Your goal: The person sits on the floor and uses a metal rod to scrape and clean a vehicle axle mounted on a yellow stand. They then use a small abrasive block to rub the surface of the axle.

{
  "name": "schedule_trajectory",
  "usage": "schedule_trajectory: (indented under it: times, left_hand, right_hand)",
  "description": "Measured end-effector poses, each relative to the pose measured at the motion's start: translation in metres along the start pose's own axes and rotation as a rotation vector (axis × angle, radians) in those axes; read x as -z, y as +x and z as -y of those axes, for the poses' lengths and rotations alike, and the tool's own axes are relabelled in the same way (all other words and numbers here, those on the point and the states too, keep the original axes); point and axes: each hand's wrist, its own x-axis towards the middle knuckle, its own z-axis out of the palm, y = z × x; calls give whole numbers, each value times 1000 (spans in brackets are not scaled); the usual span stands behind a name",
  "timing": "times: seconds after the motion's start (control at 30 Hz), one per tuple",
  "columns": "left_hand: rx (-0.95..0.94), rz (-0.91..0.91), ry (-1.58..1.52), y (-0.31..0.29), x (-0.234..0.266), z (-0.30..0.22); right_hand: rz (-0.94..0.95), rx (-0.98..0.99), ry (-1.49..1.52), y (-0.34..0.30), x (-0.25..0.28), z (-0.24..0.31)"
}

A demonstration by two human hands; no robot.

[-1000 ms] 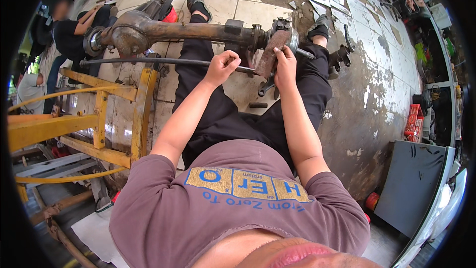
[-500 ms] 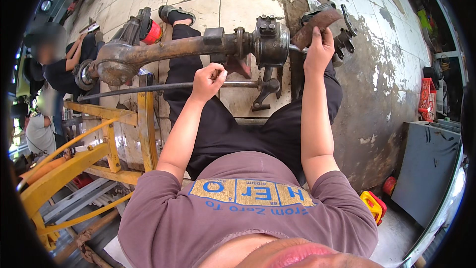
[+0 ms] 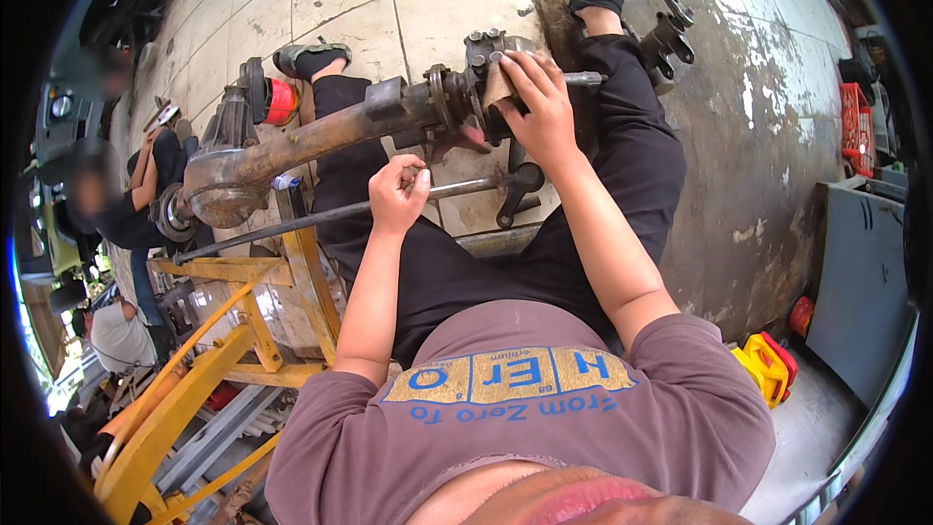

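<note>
Right hand (image 3: 540, 109) holds a brown sheet (image 3: 498, 87) against the bolted end of the rusty axle housing (image 3: 326, 139), above the tiled floor (image 3: 452, 19). Left hand (image 3: 397, 198) has curled fingers near the steel rod (image 3: 471, 187); whether it grips anything, I cannot tell.

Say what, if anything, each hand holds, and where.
Right hand: brown sheet, by its right side, against the axle assembly. Left hand: curled; can't tell if anything's inside.

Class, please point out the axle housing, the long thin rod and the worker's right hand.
Axle housing (image 3: 326, 136): head view, on its rusty tube.
Long thin rod (image 3: 330, 217): head view, on its dark shaft.
Right hand (image 3: 544, 117): head view, on its back.
</note>
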Motion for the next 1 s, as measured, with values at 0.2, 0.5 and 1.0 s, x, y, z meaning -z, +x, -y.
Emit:
schedule_trajectory:
  times: [0.2, 0.5, 1.0]
  left_hand:
    - [-25, 7, 46, 0, 2, -2]
    - [-19, 31, 67, 1, -2, -2]
    - [-50, 53, 197, 3, -5, -11]
  right_hand:
    - [-11, -22, 137, 4, 12, -27]
    - [-116, -210, 171, 1, 33, -30]
    - [153, -115, -14, -30, 14, -15]
